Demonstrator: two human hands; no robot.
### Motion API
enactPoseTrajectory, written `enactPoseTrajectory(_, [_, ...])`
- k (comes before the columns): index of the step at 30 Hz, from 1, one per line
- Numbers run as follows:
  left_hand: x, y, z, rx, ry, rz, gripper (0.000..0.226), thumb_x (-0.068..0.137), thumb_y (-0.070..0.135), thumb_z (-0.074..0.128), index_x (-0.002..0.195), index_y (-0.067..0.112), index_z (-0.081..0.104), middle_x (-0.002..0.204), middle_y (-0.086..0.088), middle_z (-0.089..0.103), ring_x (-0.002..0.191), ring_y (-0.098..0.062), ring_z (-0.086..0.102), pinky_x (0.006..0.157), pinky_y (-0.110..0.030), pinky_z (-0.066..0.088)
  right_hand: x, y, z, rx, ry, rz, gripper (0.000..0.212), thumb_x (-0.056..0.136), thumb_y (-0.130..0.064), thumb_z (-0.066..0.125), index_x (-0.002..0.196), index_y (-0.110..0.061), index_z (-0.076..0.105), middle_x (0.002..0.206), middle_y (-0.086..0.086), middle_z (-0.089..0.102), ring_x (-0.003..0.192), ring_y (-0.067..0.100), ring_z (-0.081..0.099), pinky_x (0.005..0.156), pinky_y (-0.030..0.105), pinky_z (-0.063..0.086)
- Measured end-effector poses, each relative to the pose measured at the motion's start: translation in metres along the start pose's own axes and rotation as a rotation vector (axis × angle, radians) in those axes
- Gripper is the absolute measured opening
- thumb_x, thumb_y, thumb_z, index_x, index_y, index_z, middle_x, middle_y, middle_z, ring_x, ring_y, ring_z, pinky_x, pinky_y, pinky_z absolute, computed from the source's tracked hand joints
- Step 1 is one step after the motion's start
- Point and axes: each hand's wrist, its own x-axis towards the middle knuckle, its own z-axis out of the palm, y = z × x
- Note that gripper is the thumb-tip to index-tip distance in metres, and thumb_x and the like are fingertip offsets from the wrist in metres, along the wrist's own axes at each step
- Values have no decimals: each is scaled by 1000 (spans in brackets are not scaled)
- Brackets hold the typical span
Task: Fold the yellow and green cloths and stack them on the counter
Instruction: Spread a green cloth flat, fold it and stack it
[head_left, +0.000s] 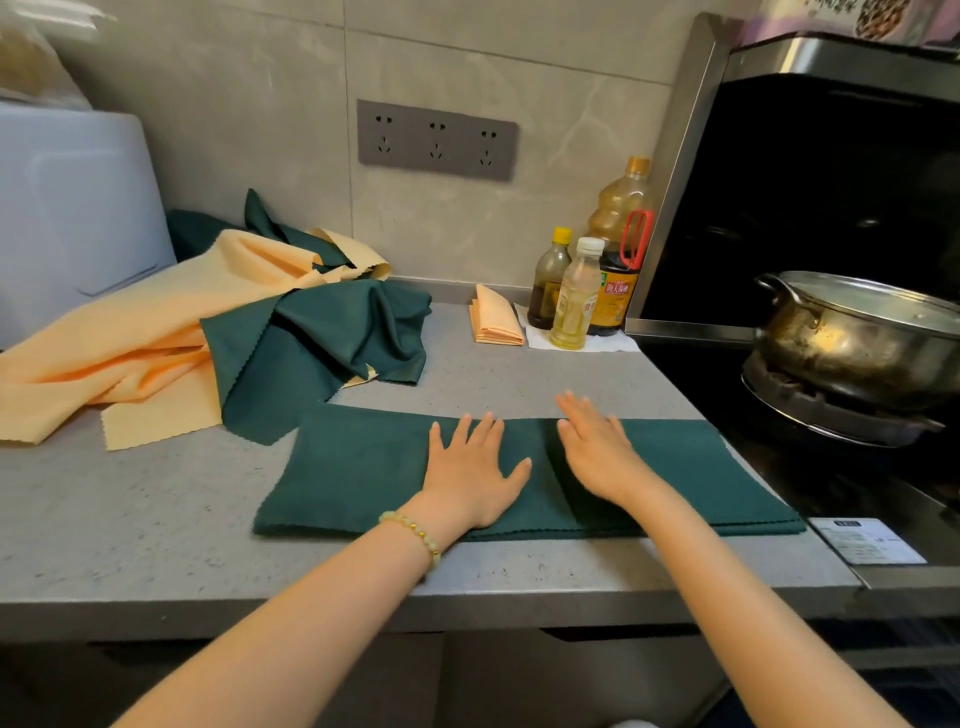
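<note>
A dark green cloth (358, 467), folded into a long band, lies flat on the grey counter (156, 519) near its front edge. My left hand (472, 467) rests flat on the band's middle with fingers spread. My right hand (597, 452) lies just to its right, palm down on the same cloth, fingers apart. Neither hand grips anything. A loose heap of yellow cloths (130, 343) and green cloths (332, 338) sits at the back left. One small folded yellow cloth (493, 317) lies by the wall.
Three bottles (576, 296) stand on a white paper by the wall at the right. A steel pot (857, 338) sits on the black stove at the far right. A white appliance (72, 208) stands at the back left. A grey socket strip (436, 140) is on the wall.
</note>
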Motion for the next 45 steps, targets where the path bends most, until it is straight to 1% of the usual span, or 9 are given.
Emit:
enactPoseTrajectory(3, [5,5,2,-21,6,2,61,102,45,18,154,17,4,161,3,-2,148,-19,-6,117,-51,-7,7,-18,24,71,-64,-14,48,104,-25,17,151,-17,14,159,-2,7,146,10,3,118,32,-3])
enactPoseTrajectory(7, [7,1,1,-24,24,15,55,103,36,15,153,17,4,161,4,-2,148,-17,-5,118,-50,-7,8,-13,36,-135,-41,-8,50,104,-32,14,152,-20,9,159,-5,2,146,8,-1,118,35,-1])
enactPoseTrajectory(24, [-23,-117,-18,33,29,-162,59,100,52,14,153,29,1,160,7,-5,148,-19,-6,118,-47,-6,11,-11,38,-197,-50,-9,52,103,-39,15,152,-24,7,159,-7,1,146,9,-1,117,34,0])
enactPoseTrajectory(27, [-24,-116,-19,46,12,-158,60,100,52,13,153,28,-2,160,6,-7,148,-20,-7,118,-49,-6,1,-17,34,-89,-9,-64,52,103,-38,25,151,-22,15,159,-6,5,146,9,3,118,33,1])
enactPoseTrajectory(29, [-24,-116,-19,54,5,-159,60,100,52,13,153,28,-2,160,5,-7,148,-20,-7,118,-49,-6,-14,-26,33,-17,7,-183,51,101,-40,31,150,-26,22,158,-9,9,145,6,4,118,30,1])
enactPoseTrajectory(33, [-22,-119,-24,43,-32,-145,60,100,52,13,153,29,-1,160,6,-6,148,-20,-6,118,-49,-7,-51,-46,24,103,-132,-429,49,93,-51,42,141,-42,35,150,-30,14,137,-15,5,112,14,1])
enactPoseTrajectory(36, [-23,-120,-27,32,-23,-138,57,101,50,14,153,28,5,161,6,-1,148,-19,-3,117,-49,-9,-60,-52,22,104,-108,-536,43,85,-54,53,128,-46,51,139,-38,27,125,-29,11,105,1,2])
enactPoseTrajectory(40, [-24,-115,-35,-12,9,-119,56,102,47,15,153,24,13,161,4,7,148,-19,3,118,-48,-7,-57,-56,33,75,18,-614,27,87,-44,58,111,-37,68,130,-24,53,123,-18,33,108,6,14])
enactPoseTrajectory(45, [-27,-107,-40,-24,37,-68,54,103,43,17,153,23,14,160,3,10,148,-19,3,119,-47,-5,-54,-57,43,104,139,-658,33,85,-50,50,104,-34,72,117,-21,63,117,-16,43,107,9,20])
